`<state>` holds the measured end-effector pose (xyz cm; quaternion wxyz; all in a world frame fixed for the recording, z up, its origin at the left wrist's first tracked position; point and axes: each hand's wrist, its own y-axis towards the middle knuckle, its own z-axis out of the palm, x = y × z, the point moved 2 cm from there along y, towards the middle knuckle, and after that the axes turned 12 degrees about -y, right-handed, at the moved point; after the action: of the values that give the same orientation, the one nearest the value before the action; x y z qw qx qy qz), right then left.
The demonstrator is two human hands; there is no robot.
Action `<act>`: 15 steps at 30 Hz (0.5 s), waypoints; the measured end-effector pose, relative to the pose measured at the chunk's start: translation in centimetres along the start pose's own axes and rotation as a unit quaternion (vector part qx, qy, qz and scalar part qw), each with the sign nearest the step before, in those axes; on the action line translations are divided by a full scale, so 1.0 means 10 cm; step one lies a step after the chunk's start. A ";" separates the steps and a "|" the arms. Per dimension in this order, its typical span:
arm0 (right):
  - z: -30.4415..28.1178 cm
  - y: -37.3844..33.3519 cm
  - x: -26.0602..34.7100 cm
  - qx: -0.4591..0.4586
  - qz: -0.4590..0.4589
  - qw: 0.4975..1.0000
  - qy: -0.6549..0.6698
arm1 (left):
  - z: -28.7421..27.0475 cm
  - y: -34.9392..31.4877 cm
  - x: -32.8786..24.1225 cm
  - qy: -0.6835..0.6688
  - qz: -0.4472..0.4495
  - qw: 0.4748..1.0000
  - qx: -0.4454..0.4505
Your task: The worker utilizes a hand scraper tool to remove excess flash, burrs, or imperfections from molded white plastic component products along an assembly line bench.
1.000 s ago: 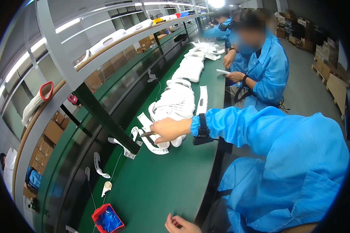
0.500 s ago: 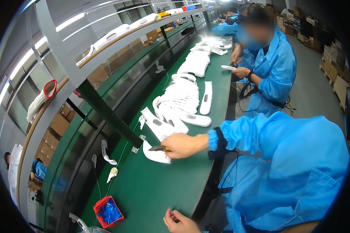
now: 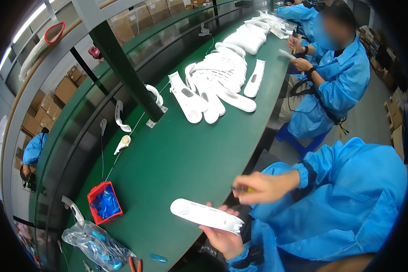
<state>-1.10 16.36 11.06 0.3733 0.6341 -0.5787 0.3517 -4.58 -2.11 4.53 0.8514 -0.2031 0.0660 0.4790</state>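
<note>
My left hand (image 3: 224,241) holds a long white plastic shell (image 3: 206,216) from below, palm up, over the front edge of the green bench. The shell has one rounded end and a notched end near my palm. My right hand (image 3: 268,187), slightly blurred, is closed round a small tool (image 3: 243,188) with a dark tip and a yellow handle. It is above and to the right of the shell, apart from it. The tool's exact kind is unclear.
White shells (image 3: 220,72) are heaped along the bench (image 3: 167,167). A red bin (image 3: 105,202) holds blue pieces; beside it lie a clear bag (image 3: 95,245) and red-handled pliers (image 3: 135,264). A green post (image 3: 127,72) rises from the bench. A co-worker (image 3: 335,77) sits at the right.
My right hand has come back from the pile toward me with the tool. The white shell it was at is now in my left hand. The view has shifted toward the near bench.
</note>
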 end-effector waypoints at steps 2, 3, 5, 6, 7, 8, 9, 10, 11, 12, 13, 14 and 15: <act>-0.11 0.15 -0.12 0.017 0.015 0.994 0.109 | -0.11 -0.08 0.10 -0.027 -0.013 1.000 0.008; -0.14 0.25 -0.15 0.007 -0.011 0.994 0.105 | -0.16 -0.11 0.14 -0.029 -0.034 0.998 0.051; -0.20 0.43 -0.03 -0.020 -0.036 0.994 0.106 | -0.23 -0.14 0.23 0.015 -0.059 0.994 0.092; -0.19 0.51 0.01 -0.020 -0.030 0.994 0.100 | -0.17 -0.15 0.28 0.008 -0.064 0.994 0.092; -0.13 0.65 0.00 -0.028 -0.064 0.993 0.093 | -0.11 -0.13 0.32 0.032 -0.064 0.997 0.037; -0.09 0.76 -0.01 -0.037 -0.098 0.991 0.086 | -0.10 -0.11 0.35 0.056 -0.064 0.996 -0.017; -0.08 0.82 0.00 -0.035 -0.095 0.992 0.081 | -0.10 -0.07 0.37 0.044 -0.067 0.997 -0.014; -0.08 0.87 0.01 -0.017 -0.105 0.993 0.044 | -0.11 -0.05 0.38 0.039 -0.070 0.997 -0.013; -0.09 0.89 0.02 0.001 -0.114 0.993 0.007 | -0.12 -0.03 0.38 0.014 -0.074 0.997 0.019; -0.11 0.90 0.03 0.004 -0.112 0.994 0.005 | -0.15 -0.02 0.37 -0.010 -0.076 0.996 0.050; -0.14 0.91 0.05 0.034 -0.102 0.994 0.006 | -0.23 0.06 0.38 0.025 -0.067 0.992 0.102; -0.14 0.91 0.07 0.063 -0.092 0.994 0.008 | -0.26 0.06 0.39 0.021 -0.068 0.992 0.101; -0.14 0.93 0.08 0.066 -0.092 0.994 0.006 | -0.27 0.08 0.39 0.030 -0.068 0.993 0.094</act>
<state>-10.29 16.72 13.00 0.3645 0.7057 -0.4915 0.3572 -2.96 0.23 0.61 0.8952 -0.1405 0.1226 0.4048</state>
